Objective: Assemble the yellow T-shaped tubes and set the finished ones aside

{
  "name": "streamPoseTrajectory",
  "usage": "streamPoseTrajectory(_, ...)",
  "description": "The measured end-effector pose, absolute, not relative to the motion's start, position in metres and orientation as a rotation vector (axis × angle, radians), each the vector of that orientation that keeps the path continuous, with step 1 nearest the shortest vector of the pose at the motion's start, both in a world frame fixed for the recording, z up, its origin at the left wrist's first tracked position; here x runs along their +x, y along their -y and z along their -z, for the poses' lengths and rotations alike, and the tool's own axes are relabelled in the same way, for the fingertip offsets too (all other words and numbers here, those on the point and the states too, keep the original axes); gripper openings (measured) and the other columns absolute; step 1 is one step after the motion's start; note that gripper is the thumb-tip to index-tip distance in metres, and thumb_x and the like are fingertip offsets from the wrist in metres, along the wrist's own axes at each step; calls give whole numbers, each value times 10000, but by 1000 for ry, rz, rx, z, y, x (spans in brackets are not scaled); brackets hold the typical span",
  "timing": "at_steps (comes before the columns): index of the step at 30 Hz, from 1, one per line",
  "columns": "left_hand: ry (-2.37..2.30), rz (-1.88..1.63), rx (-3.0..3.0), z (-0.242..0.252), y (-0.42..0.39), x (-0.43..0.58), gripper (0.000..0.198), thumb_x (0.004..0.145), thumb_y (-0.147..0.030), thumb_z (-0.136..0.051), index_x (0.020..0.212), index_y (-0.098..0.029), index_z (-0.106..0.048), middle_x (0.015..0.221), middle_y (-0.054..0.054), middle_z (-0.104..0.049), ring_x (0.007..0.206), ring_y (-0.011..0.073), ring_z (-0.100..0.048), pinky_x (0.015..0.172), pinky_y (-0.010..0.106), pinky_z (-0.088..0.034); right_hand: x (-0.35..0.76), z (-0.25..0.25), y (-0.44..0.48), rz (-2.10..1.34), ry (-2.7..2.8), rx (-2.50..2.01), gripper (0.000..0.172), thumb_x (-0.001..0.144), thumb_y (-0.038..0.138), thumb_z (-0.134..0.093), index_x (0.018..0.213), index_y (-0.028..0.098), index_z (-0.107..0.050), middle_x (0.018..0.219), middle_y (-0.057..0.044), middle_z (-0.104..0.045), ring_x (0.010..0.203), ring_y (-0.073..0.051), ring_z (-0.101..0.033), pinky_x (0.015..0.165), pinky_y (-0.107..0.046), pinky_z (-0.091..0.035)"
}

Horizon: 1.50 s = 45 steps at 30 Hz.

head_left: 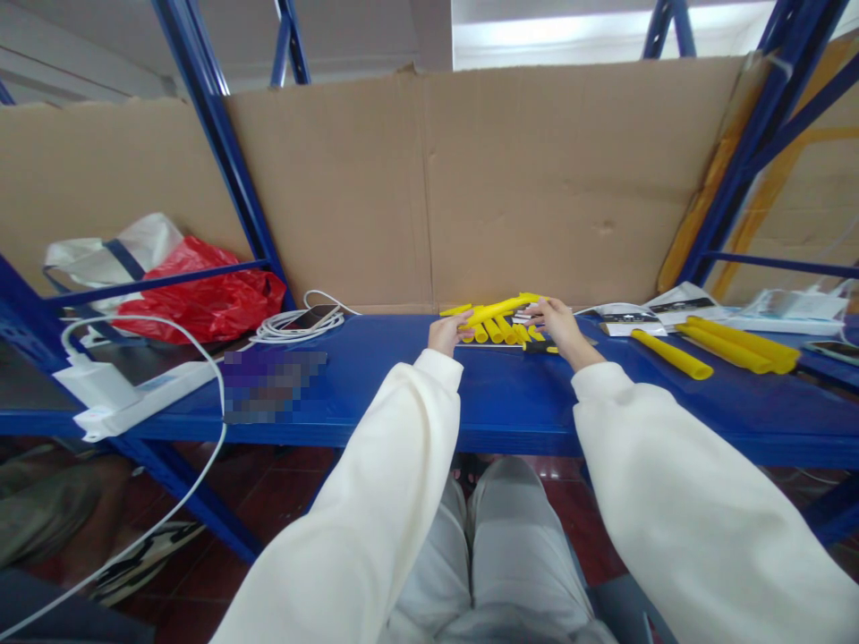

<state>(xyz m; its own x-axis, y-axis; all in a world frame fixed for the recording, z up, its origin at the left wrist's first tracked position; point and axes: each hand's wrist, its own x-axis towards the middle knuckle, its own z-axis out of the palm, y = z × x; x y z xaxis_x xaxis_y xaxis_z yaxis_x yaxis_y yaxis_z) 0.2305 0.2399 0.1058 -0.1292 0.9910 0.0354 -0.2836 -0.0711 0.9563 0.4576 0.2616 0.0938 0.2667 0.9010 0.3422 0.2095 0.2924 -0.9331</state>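
Note:
A long yellow tube (497,309) is held slightly tilted above the blue table (376,376), its right end higher. My left hand (449,332) is closed round its left end. At the right end, the fingers of my right hand (556,324) are closed on the tube's tip. Under it lie several short yellow tubes (494,331) in a row, with small white pieces partly hidden behind. A tool with a black and yellow handle (540,346) rests just in front of them, below my right hand.
Longer yellow tubes (672,354) and printed white packets (631,319) lie at the right. To the left are a coiled white cable (290,328), a power strip (144,398) and a red bag (208,291). Cardboard (537,179) stands behind. A person's leg shows at lower left.

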Motion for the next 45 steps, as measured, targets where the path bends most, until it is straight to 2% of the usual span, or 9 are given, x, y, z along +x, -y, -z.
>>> streamPoseTrajectory(5, -1071, -1365, 1155, -104, -240, 231, 301, 824, -27, -703, 1055, -89, -886, 1024, 143, -871, 741, 166, -806, 785, 285, -675, 458, -98, -254, -713, 1144, -1139, 255, 1105, 457, -539, 978, 238, -568, 811, -63, -789, 628, -158, -733, 502, -189, -493)
streamPoseTrajectory(8, -1136, -1291, 1332, -102, -241, 233, 285, 841, -40, -719, 1053, -112, -895, 963, 136, -865, 818, 200, -817, 821, 324, -683, 461, -99, -255, -693, 1083, -1136, 286, 1079, 475, -581, 922, 239, -552, 750, -60, -764, 570, -163, -703, 502, -208, -501)
streamPoseTrajectory(11, -1191, -1189, 1529, -100, -240, 235, 400, 844, -29, -736, 1180, -184, -889, 1045, 113, -863, 911, 237, -823, 870, 384, -687, 464, -99, -259, -656, 1075, -1175, 232, 1038, 394, -605, 874, 245, -535, 691, -49, -733, 564, -181, -696, 505, -231, -513)
streamPoseTrajectory(15, -1263, -1124, 1746, -96, -237, 237, 637, 837, -35, -791, 1430, -267, -783, 1247, 102, -831, 991, 251, -827, 972, 412, -666, 464, -99, -262, -656, 1048, -1205, 139, 974, 243, -580, 843, 249, -533, 661, -46, -717, 555, -174, -676, 474, -219, -481)
streamPoseTrajectory(18, -1318, -1104, 1953, -94, -233, 238, 570, 851, -60, -804, 1400, -217, -801, 1324, 129, -822, 1188, 279, -792, 1131, 409, -590, 461, -97, -260, -669, 1075, -1215, 138, 946, 189, -567, 821, 241, -542, 661, -44, -719, 533, -152, -655, 471, -196, -454)
streamPoseTrajectory(21, -1359, -1085, 2117, -92, -229, 237, 512, 856, -78, -801, 1353, -200, -821, 1376, 121, -812, 1316, 291, -744, 1208, 401, -530, 458, -95, -259, -640, 1191, -1233, 142, 944, 227, -602, 807, 234, -566, 669, -43, -724, 527, -147, -651, 482, -193, -458)
streamPoseTrajectory(28, -1470, -1018, 2229, -95, -225, 235, 487, 869, -86, -795, 1339, -209, -826, 1409, 91, -801, 1342, 284, -737, 1204, 338, -523, 454, -93, -257, -459, 1426, -1378, 195, 937, 218, -621, 742, 215, -627, 699, -62, -744, 580, -174, -684, 649, -274, -577)
streamPoseTrajectory(35, -1572, -971, 2259, -96, -225, 235, 489, 907, -96, -761, 1382, -199, -806, 1412, 113, -797, 1357, 284, -727, 1189, 321, -527, 450, -89, -259, -392, 1680, -1404, 277, 951, 275, -631, 687, 207, -680, 710, -69, -755, 692, -217, -725, 771, -330, -602)
streamPoseTrajectory(45, -1647, -995, 2272, -95, -226, 233, 461, 954, -102, -714, 1401, -183, -793, 1458, 135, -769, 1381, 288, -709, 1202, 334, -517, 448, -89, -249, -355, 1940, -1216, 328, 871, 469, -661, 687, 205, -725, 700, -45, -734, 667, -209, -646, 645, -306, -517)
